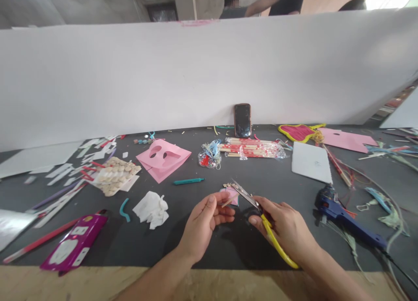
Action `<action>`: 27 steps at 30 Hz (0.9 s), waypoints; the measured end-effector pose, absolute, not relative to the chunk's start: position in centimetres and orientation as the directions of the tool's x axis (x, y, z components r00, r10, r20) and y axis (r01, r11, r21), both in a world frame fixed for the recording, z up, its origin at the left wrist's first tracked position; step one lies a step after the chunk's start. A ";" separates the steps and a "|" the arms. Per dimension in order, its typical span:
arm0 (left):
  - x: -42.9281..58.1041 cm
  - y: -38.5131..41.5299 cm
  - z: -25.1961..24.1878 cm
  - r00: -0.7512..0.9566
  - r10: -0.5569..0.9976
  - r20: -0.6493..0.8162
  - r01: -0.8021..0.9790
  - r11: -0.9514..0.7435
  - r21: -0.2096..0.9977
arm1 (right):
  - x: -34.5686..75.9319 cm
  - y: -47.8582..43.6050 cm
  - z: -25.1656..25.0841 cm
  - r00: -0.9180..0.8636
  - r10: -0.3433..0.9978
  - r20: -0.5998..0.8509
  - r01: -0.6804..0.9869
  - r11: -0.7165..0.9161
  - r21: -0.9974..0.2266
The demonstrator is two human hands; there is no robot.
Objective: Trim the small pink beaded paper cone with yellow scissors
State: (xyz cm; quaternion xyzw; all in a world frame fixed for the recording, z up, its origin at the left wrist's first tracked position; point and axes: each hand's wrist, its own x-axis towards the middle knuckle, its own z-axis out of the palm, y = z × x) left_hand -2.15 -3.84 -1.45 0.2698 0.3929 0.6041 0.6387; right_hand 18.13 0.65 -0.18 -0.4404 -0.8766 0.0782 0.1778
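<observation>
My right hand [284,225] grips a pair of scissors [245,195] with yellow and black handles, blades pointing up and to the left. Between the thumb and fingers of my left hand [207,216] is a thin wooden stick [230,200], close to the blades. Whether the blades touch the stick I cannot tell. Just beyond, a small pink card piece [234,197] with a bluish edge lies on the dark table, partly hidden by my fingers. Small pale wooden bits [227,185] sit at its top edge. A teal pen [188,181] lies farther left.
At right lies a blue glue gun [352,222] with its cord, near a white pad [311,162]. Packaged sticks [251,148] and a phone [242,120] stand against the white partition [163,75]. Leftward are folded pink paper [163,159], crumpled tissue [152,209] and a purple packet [75,242].
</observation>
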 end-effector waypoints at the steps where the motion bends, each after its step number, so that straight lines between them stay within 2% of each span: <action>1: -2.2 -3.8 -1.4 -0.043 0.983 -0.179 -0.551 0.126 0.825 | 18.2 0.7 -0.1 -0.544 0.802 0.246 0.745 0.597 -0.299; 5: -2.4 -3.8 -1.3 -0.067 0.990 -0.125 -0.405 0.088 0.910 | 18.2 0.7 0.1 -0.527 0.808 0.264 0.746 0.589 -0.312; 8: -2.4 -3.9 -1.0 -0.066 0.998 -0.001 -0.197 -0.012 0.980 | 17.9 0.5 0.1 -0.563 0.779 0.276 0.722 0.626 -0.294; 11: -2.3 -4.1 -0.8 -0.042 0.994 0.103 -0.081 -0.106 0.991 | 17.3 0.2 0.0 -0.612 0.743 0.271 0.692 0.669 -0.273; 20: -2.4 -3.9 -1.1 -0.087 0.992 0.091 0.061 -0.086 0.994 | 16.7 -0.3 -0.1 -0.648 0.731 0.213 0.676 0.682 -0.280; 27: -2.4 -4.0 -1.5 -0.062 0.979 0.195 0.063 -0.191 0.980 | 16.8 -0.4 -0.1 -0.646 0.732 0.218 0.670 0.680 -0.297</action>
